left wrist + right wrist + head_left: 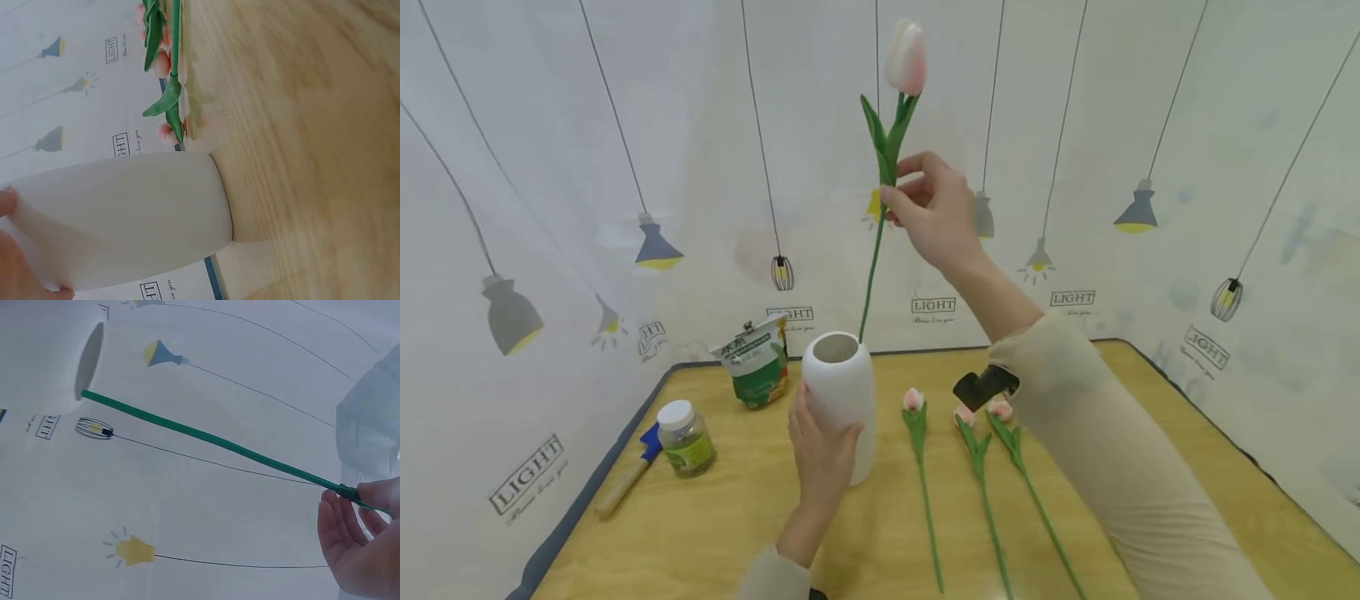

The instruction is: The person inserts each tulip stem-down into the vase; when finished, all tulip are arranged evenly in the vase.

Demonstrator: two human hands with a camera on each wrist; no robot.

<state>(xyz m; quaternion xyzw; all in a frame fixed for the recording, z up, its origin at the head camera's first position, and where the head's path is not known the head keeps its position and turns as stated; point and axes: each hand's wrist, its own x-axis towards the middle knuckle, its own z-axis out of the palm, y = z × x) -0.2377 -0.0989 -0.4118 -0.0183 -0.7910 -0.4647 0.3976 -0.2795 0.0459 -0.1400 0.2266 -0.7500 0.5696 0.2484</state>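
Observation:
My right hand (pixel 940 217) pinches an artificial tulip (pixel 907 62) with a pale pink bloom, just below its leaves. The tulip is held upright, its green stem (pixel 212 439) slanting down so that the lower end is at the rim of a white vase (pixel 842 400). Whether the tip is inside the mouth or only against the rim, I cannot tell. Around the vase's side my left hand (pixel 822 458) grips with fingers and thumb spread apart; the vase stands upright on the table. In the left wrist view the vase's base (pixel 200 206) touches the wood.
Right of the vase lie three more pink tulips (pixel 919 433), stems toward me. A lidded jar (pixel 687 442), a blue-headed tool with a wooden handle (pixel 625 487) and a green-and-white pouch (pixel 760 367) are at the left. Printed fabric walls surround the wooden table (pixel 737 525).

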